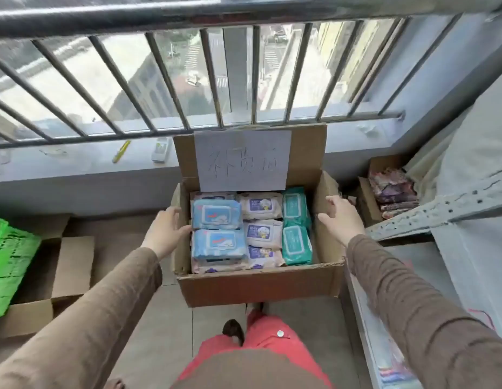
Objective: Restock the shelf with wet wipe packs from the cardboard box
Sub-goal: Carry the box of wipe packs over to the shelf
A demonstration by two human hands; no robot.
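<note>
In the middle of the frame an open brown cardboard box (258, 287) sits on the tiled floor below a barred window, its rear flap standing up with a white handwritten paper sign (242, 160) taped to it. Inside lie the soft plastic wet wipe packs: two light-blue packs (217, 230) stacked on the left side, white packs with purple labels (261, 220) in the centre and teal-green packs (296, 227) on the right. The left hand (166, 231) reaches to the box's left wall with fingers spread and relaxed, its fingertips at the rim near the blue packs; the right hand (343, 219) hovers open just over the right wall, fingers loosely extended. Neither hand holds anything. Whether they mean to lift the whole box or dip in for packs cannot be told. The grey metal shelf (440, 211) stands at the right edge of the frame, close beside the box. If the box is to be moved, both palms should press low on the side walls, since the flaps look flimsy. If packs are to be picked, the top blue ones come out easiest; gripping each by its firm middle, not the slippery film edge, should prevent drops.
</note>
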